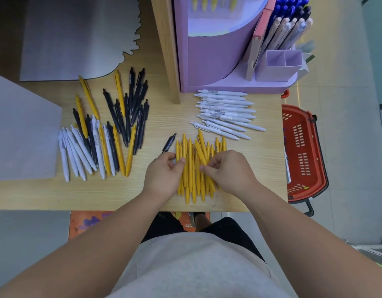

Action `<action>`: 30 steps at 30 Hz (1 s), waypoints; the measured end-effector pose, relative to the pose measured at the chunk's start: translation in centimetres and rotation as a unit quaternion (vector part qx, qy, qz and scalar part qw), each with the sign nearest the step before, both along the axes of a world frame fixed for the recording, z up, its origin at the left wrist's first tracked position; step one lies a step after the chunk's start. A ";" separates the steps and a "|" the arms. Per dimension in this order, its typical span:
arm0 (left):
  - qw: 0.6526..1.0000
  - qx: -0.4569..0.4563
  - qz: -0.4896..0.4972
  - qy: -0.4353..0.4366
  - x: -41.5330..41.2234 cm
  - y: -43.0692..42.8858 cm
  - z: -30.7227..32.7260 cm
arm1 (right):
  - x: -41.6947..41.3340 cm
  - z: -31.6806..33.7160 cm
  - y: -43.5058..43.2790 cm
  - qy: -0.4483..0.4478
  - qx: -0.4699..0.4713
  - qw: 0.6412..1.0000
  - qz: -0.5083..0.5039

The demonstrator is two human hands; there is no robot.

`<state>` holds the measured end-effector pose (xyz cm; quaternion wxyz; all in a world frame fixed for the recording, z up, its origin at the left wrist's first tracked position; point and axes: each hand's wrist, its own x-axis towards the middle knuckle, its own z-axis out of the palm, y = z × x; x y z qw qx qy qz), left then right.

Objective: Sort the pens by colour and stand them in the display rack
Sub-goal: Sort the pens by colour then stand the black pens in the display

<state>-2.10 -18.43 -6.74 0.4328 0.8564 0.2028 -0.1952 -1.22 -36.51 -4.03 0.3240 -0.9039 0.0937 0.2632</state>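
Observation:
A pile of yellow pens (pixel 193 168) lies on the wooden table (pixel 99 194) near its front edge. My left hand (pixel 164 175) grips the pile's left side, thumb on top. My right hand (pixel 228 171) pinches pens on the pile's right side. A row of white pens (pixel 225 112) lies behind the pile to the right. A mixed heap of yellow, black and white pens (pixel 104 134) is spread at the left. One black pen (pixel 169 143) lies alone by my left hand. The lilac display rack (pixel 218 61) stands at the back, with empty square cups (pixel 278 61).
Blue, black and pale pens (pixel 291 24) stand in the rack's right compartments, and yellow pens (pixel 213 4) at its top. A grey board (pixel 22 130) lies at the table's left edge. A red shopping basket (pixel 304 153) sits on the floor right of the table.

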 end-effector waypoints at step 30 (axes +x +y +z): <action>0.976 0.083 -0.196 -0.047 -1.0 -1.8 0.6 | -1.6 -1.6 -3.5 0.042 -0.094 0.992 -0.067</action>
